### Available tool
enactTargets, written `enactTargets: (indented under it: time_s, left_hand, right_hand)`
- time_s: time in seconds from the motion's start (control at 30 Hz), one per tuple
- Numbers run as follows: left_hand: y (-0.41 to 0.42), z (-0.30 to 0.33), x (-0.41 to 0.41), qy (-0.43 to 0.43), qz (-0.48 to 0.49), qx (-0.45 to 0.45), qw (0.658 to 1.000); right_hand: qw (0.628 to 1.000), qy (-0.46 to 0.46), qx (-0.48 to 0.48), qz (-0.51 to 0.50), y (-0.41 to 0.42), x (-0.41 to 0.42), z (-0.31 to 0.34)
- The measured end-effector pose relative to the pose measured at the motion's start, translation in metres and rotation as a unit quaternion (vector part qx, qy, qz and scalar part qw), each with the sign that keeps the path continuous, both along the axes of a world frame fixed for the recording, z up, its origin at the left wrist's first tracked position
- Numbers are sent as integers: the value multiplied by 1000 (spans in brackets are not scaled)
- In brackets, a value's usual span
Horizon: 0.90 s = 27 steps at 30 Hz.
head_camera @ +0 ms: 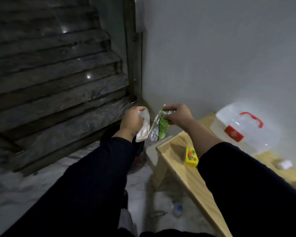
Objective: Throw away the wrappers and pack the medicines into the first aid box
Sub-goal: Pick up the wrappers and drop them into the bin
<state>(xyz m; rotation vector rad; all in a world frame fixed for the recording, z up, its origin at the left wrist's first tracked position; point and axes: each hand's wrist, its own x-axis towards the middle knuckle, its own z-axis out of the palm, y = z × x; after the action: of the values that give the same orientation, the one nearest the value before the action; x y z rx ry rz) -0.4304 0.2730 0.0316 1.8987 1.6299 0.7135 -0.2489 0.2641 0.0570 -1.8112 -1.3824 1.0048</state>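
My left hand (pixel 131 121) grips a white crumpled wrapper (pixel 143 130) that hangs down from my fist. Beside it, my right hand (pixel 179 114) pinches the top of a green and silver wrapper (pixel 158 129). Both wrappers hang over a dark bin (pixel 140 147) on the floor, mostly hidden behind my left sleeve. The first aid box (pixel 246 132), clear plastic with a red handle and red clasp, stands closed on the wooden table (pixel 186 171) to the right. A small yellow medicine box (pixel 191 157) lies on the table near my right forearm.
Dark stone stairs (pixel 55 82) rise at the left. A grey wall (pixel 212 57) stands behind the table. A small white item (pixel 284 164) rests on the table's far right. A clear plastic bottle (pixel 177 209) lies on the marble floor beneath the table edge.
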Motion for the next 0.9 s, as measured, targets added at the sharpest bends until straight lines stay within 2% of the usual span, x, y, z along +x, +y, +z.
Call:
enactTargets:
  time_s: [0.17,0.3,0.43,0.57,0.73,0.9]
  left_hand:
    - [63,-48,-55,-16,31,-63,997]
    - [108,-89,-91,-7,29,-118,993]
    - [142,-138,-115,-13,48,-177,983]
    - [171,-200,-129,-7,63,-216,974]
    - [196,-307,-144,4,86,-261,962]
    - [201,-390,-151,9,77,-297,952]
  right_hand:
    - [999,-10,-37,15,72,-64,-42]
    - [995,-64,-66,41,119,-108,-85]
    - [989,-78,-114,52,151,-140,-139]
    - [983,-88,-153,51,179,-162,-209]
    - [974,-105,-186,75,207,-180,-318]
    - [971,-94,-181,128,211,-189,-403]
